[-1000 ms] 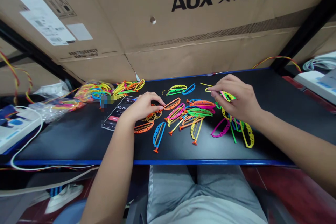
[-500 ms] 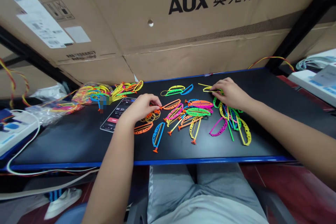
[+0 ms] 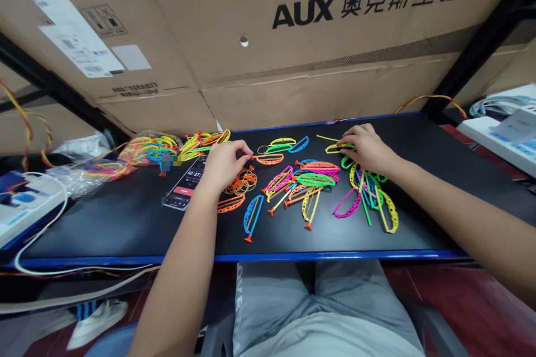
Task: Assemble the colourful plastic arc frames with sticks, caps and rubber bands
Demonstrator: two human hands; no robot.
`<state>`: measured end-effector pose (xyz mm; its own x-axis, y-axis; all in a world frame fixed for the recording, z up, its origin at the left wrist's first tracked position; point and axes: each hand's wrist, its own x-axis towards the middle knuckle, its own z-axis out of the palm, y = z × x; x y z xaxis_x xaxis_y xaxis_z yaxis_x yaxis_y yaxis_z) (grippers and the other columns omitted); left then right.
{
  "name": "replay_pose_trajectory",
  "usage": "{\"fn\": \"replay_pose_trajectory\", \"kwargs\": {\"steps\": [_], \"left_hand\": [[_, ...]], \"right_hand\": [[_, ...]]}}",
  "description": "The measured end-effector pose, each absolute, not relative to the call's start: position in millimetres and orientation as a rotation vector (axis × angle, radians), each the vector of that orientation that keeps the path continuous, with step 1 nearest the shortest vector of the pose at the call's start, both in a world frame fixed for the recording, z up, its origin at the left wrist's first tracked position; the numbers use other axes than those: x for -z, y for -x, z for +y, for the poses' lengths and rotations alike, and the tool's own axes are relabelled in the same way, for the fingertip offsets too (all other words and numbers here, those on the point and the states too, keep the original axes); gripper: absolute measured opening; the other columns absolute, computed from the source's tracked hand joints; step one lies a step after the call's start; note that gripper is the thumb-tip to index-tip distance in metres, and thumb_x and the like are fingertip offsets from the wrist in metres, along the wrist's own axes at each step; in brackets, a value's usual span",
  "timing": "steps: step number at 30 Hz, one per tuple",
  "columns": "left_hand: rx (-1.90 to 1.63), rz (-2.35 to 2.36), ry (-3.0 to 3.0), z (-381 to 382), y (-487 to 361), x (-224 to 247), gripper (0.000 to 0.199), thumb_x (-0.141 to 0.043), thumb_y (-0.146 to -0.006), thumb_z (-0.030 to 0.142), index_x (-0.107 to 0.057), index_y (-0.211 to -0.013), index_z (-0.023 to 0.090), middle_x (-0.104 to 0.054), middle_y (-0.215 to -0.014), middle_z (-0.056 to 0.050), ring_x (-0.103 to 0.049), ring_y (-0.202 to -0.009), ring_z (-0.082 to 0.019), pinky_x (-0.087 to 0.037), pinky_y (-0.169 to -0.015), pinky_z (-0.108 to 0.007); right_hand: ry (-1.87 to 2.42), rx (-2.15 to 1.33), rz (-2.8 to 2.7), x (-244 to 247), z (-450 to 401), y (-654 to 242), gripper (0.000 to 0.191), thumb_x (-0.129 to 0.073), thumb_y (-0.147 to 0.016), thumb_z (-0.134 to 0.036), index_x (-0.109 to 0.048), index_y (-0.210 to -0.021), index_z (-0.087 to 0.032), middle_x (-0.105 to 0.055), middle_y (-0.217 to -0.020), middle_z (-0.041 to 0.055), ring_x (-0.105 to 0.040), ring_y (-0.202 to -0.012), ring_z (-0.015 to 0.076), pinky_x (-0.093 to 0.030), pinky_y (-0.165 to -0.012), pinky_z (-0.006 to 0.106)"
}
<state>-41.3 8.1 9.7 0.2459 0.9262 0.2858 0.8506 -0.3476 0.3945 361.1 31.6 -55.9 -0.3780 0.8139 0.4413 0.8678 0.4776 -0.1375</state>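
Note:
My left hand (image 3: 228, 163) is closed in a pinch at the left end of an orange toy bow (image 3: 270, 160), which has a small orange tip by the fingertips. Beneath that hand lie orange suction-cup tips and rubber bands (image 3: 242, 181) in a small heap. At the far right, my right hand (image 3: 365, 146) has its fingers closed on a yellow toy bow (image 3: 334, 149); the palm hides part of it. Between the hands is a pile of pink, orange and green toy bows (image 3: 316, 178). A blue toy bow (image 3: 253, 217) with an orange suction tip rests nearer the front edge.
A phone (image 3: 184, 184) showing a timer lies left of my left hand. Plastic bags of toy bows (image 3: 146, 148) sit at the back left. A cardboard box (image 3: 293, 83) stands behind the black table (image 3: 125, 228). More bows (image 3: 389, 209) lie below my right hand.
My left hand has moved up and slightly left, away from the rubber bands, and the orange bow has shifted with it. My right hand stays nearly in place.

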Motion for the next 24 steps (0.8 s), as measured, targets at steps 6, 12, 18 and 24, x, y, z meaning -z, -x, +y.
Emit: {"fn": "replay_pose_trajectory", "kwargs": {"steps": [6,12,18,24], "left_hand": [[-0.638,1.648,-2.392,8.0,43.5,-9.0,0.013,-0.065,-0.082,0.013,-0.073,-0.088,0.020,-0.076,-0.090,-0.004,-0.071,-0.082,-0.022,-0.050,-0.079,-0.036],[-0.575,1.655,-2.448,14.1,48.8,-4.4,0.012,-0.063,-0.085,0.016,-0.075,-0.085,0.021,-0.073,-0.093,-0.006,-0.068,-0.082,-0.022,-0.050,-0.080,-0.037],[-0.626,1.660,-2.382,13.7,46.6,-3.9,0.015,-0.065,-0.087,0.012,-0.075,-0.092,0.021,-0.079,-0.094,-0.006,-0.073,-0.088,-0.024,-0.053,-0.084,-0.039],[-0.880,1.348,-2.299,3.8,30.1,-4.4,0.012,-0.072,-0.084,0.013,-0.077,-0.092,0.021,-0.082,-0.093,-0.004,-0.076,-0.089,-0.020,-0.058,-0.084,-0.034]], "right_hand": [[1.345,0.056,-2.377,48.1,27.9,-356.0,0.018,-0.066,-0.095,-0.026,-0.081,-0.104,-0.022,-0.076,-0.106,0.0139,-0.061,-0.105,0.0348,-0.052,-0.091,0.050],[1.296,0.023,-2.421,45.5,27.2,-354.8,0.024,-0.066,-0.094,-0.021,-0.078,-0.115,-0.018,-0.074,-0.109,0.0140,-0.063,-0.103,0.0329,-0.052,-0.090,0.048],[1.230,0.088,-2.396,40.2,21.7,-346.7,0.018,-0.068,-0.094,-0.023,-0.083,-0.105,-0.021,-0.072,-0.099,0.0130,-0.062,-0.096,0.0306,-0.051,-0.083,0.045],[1.234,0.166,-2.045,31.3,12.3,-335.1,0.024,-0.060,-0.100,-0.031,-0.082,-0.094,-0.025,-0.070,-0.106,0.0139,-0.062,-0.098,0.0311,-0.050,-0.084,0.047]]}}
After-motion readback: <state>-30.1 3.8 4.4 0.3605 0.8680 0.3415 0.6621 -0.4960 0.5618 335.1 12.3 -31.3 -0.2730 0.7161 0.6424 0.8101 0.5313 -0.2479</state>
